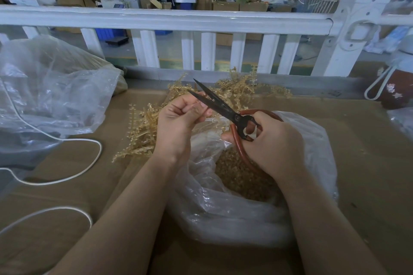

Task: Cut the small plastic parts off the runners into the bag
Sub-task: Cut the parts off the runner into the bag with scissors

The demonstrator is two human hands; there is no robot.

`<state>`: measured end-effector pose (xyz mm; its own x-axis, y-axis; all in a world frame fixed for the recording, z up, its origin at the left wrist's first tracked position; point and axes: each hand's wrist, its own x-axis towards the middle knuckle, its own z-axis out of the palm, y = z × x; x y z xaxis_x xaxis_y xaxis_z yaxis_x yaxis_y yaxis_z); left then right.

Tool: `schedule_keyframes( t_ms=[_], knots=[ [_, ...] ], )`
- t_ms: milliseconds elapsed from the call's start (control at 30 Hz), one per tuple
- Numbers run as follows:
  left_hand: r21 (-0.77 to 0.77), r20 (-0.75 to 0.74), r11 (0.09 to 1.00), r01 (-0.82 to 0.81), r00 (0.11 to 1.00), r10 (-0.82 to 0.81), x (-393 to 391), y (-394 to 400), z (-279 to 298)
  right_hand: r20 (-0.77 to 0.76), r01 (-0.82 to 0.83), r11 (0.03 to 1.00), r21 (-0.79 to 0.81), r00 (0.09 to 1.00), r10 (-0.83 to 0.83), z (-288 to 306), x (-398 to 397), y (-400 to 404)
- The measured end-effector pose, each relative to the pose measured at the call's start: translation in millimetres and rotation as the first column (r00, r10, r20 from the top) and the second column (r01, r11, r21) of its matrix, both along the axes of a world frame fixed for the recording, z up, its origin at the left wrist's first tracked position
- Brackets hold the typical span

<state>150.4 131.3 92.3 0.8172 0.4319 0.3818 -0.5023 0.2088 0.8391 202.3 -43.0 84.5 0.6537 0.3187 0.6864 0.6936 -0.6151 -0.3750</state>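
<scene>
My right hand (271,143) grips the red-handled black scissors (220,105), whose blades stand apart and point up to the left. My left hand (178,123) pinches a thin amber plastic runner (197,105) between thumb and fingers, right at the blades. Both hands hover over a clear plastic bag (223,203) that holds a heap of small amber cut parts (241,176). A pile of amber runners (143,131) lies on the cardboard behind and to the left of my hands.
Brown cardboard (67,219) covers the worktop. A large crumpled clear bag (49,87) sits at the left, with a white cord (67,176) looping in front of it. A white railing (169,20) runs along the back. A dark red flask (395,87) stands at the right.
</scene>
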Motion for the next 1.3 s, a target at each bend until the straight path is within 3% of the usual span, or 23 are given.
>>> schedule_keyframes(
  t_ms=[433,667,933,1300],
  knots=[
    [-0.001,-0.009,1.000,0.013,1.000,-0.013,-2.3,2.1,0.2,-0.013,-0.025,1.000,0.013,1.000,0.025,-0.5,-0.5,0.7],
    [0.084,-0.086,0.995,-0.052,0.994,0.060,-1.5,1.6,-2.3,-0.003,-0.015,1.000,-0.013,1.000,0.015,-2.2,0.6,0.4],
    [0.110,-0.071,0.992,-0.068,0.995,0.076,-2.9,-2.1,1.4,-0.047,-0.008,0.997,-0.072,0.999,0.005,-2.8,3.7,-1.1],
    [0.101,-0.056,0.995,-0.012,0.998,0.018,-4.3,-3.6,4.0,-0.032,0.007,1.000,-0.011,0.999,-0.007,-3.9,3.6,-0.5]
  ],
)
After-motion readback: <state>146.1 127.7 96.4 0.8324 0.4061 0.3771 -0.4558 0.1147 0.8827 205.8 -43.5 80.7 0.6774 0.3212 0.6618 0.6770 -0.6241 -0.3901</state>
